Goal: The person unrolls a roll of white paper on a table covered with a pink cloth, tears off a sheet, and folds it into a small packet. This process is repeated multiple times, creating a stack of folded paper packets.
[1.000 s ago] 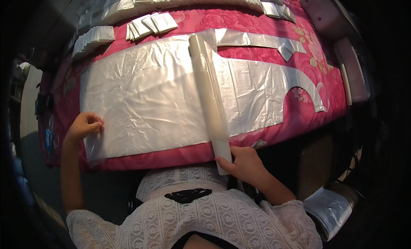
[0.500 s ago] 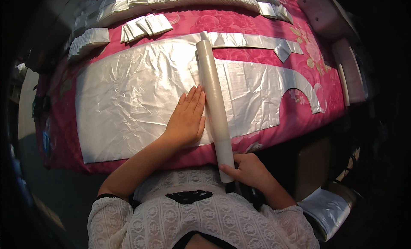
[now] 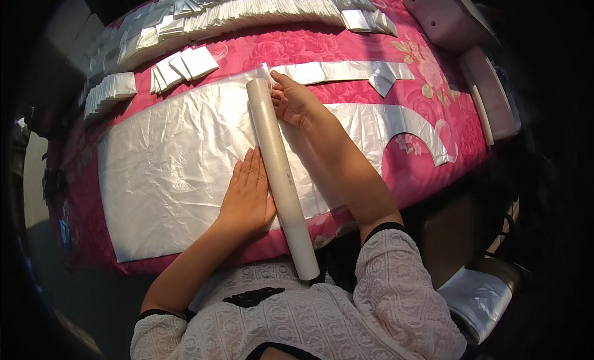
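A thin, crinkled silvery-white plastic sheet (image 3: 167, 168), shaped like an apron with a curved strap at its right end, lies spread over a pink floral cloth. Across it rests a long pale tube-like roll (image 3: 277, 168), tilted, its near end reaching past the table edge toward my waist. My left hand (image 3: 249, 196) lies flat on the sheet along the roll's left side, fingers straight and together. Beside the roll's far end is my right hand (image 3: 294, 101), thumb stretched away from partly bent fingers. Whether those fingers touch the roll or the sheet is hard to tell.
Long rows of folded white packets (image 3: 260, 13) line the far side. A few more packets (image 3: 185, 69) lie fanned out nearer. One small folded square (image 3: 382, 78) sits on the far strip. A pink box (image 3: 448, 19) stands at the far right; folded silvery plastic (image 3: 476, 301) lies lower right.
My right hand has left the near end of the roll and moved up to its far end. My left hand stays flat beside the roll. The whole view has shifted slightly.
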Motion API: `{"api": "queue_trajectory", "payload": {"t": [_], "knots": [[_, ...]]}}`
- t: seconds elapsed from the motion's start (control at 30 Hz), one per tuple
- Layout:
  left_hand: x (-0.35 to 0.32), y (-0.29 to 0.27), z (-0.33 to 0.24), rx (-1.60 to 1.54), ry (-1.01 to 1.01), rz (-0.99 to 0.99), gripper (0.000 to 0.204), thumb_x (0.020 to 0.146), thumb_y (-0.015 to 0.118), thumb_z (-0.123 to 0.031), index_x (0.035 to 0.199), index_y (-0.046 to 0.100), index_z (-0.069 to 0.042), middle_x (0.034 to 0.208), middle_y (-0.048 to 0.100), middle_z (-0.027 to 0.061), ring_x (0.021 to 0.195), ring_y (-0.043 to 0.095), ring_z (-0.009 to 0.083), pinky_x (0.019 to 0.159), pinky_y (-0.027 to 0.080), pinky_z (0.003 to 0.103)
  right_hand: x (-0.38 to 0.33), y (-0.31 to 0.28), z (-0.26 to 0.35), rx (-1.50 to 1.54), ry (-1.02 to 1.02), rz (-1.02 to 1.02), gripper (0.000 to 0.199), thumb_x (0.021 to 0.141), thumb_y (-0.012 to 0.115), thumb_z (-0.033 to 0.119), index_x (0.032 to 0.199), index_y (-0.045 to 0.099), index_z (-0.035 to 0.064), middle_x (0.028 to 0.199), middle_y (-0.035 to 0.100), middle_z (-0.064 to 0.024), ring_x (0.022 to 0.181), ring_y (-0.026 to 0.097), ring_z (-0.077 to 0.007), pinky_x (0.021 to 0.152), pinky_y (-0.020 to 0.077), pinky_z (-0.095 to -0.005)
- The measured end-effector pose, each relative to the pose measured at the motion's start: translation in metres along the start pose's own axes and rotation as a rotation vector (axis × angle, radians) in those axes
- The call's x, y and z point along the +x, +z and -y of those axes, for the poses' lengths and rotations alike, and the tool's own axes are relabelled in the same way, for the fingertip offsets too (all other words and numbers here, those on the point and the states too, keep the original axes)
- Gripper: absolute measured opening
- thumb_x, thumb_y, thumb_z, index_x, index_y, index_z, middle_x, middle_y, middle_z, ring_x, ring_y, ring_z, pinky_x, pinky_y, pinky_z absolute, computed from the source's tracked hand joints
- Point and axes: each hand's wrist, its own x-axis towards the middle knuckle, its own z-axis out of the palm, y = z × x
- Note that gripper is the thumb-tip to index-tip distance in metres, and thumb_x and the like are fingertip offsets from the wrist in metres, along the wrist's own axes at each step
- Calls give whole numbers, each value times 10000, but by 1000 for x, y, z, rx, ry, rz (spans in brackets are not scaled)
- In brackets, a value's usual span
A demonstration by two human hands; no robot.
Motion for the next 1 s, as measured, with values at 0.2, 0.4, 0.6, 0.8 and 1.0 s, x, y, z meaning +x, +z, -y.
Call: {"api": "queue_trajectory", "payload": {"t": [0.2,0.4,0.6,0.8,1.0], "knots": [[-1,-6,-5,9,-23,42,728,757,459,-200,1339,190,146,1429,150,293,1360,117,371,1108,88,457,25,-47,41,512,-339,57,252,893,519,207,1093,488,56,1000,605,-79,891,617,-226,810,468,-392],[3,-5,-5,-81,-14,33,727,759,449,-203,1334,186,156,1435,137,287,1364,101,368,1110,78,453,-24,-133,151,523,-771,-232,160,918,429,142,971,561,68,1043,625,-78,965,601,-238,827,483,-421],[-3,0,-1,-48,-18,-17,706,768,432,-205,1338,200,140,1423,167,295,1358,115,381,1106,91,460,-98,13,103,-223,-933,50,380,966,374,220,1279,408,7,1229,531,-136,1178,471,-238,1015,325,-392],[-5,21,12,-50,110,-303,655,804,462,-242,1299,284,149,1379,279,294,1322,246,382,1084,158,480,-100,152,-87,-1065,-780,492,382,898,480,161,1243,446,1,1060,546,-220,1077,481,-357,991,335,-390],[0,30,16,67,84,-116,741,796,439,-296,1345,187,134,1422,175,291,1351,164,373,1091,144,474,-94,208,-198,-1346,-560,779,523,886,476,245,1298,349,-50,1314,393,-243,1280,284,-403,1058,202,-492]]}}
